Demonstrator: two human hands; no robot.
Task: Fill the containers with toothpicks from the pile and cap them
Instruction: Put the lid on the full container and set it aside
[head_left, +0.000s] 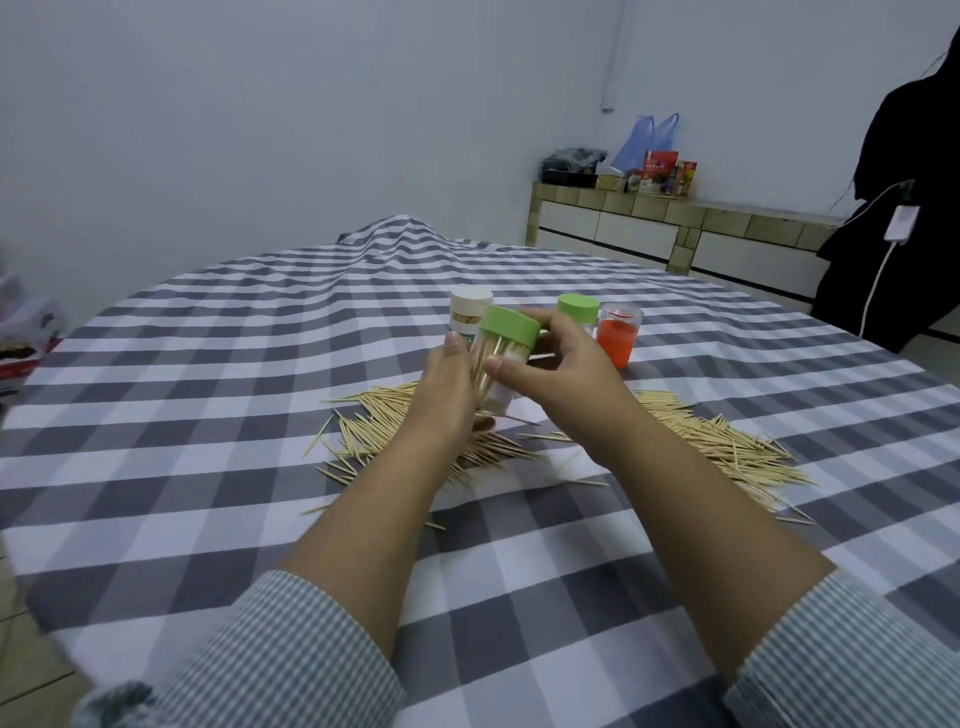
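Above the pile: you hold a clear container (497, 370) between both hands, tilted, its green cap (508, 326) leaning away from you to the upper right. Toothpicks show through its wall.
Your left hand (448, 391): it lies against the container's left side with the fingers long and nearly straight along the wall; how far they wrap round the far side you cannot tell from here.
Your right hand (563, 364): it grips the container from the right, thumb across the near face, fingers curled round behind just under the cap.
Toothpick pile (717, 441): loose toothpicks lie scattered on the checked tablecloth (208, 441) under and to both sides of your forearms, thickest to your right.
Other containers: behind your hands stand a white-capped container (468, 310), holding toothpicks, a second green-capped container (578, 309) and, just beside that one on its right, an orange container (618, 335).
Sleeves: striped cuffs (291, 660) are pushed up both forearms.
Far right: a low cabinet (649, 228) carries bags and boxes.
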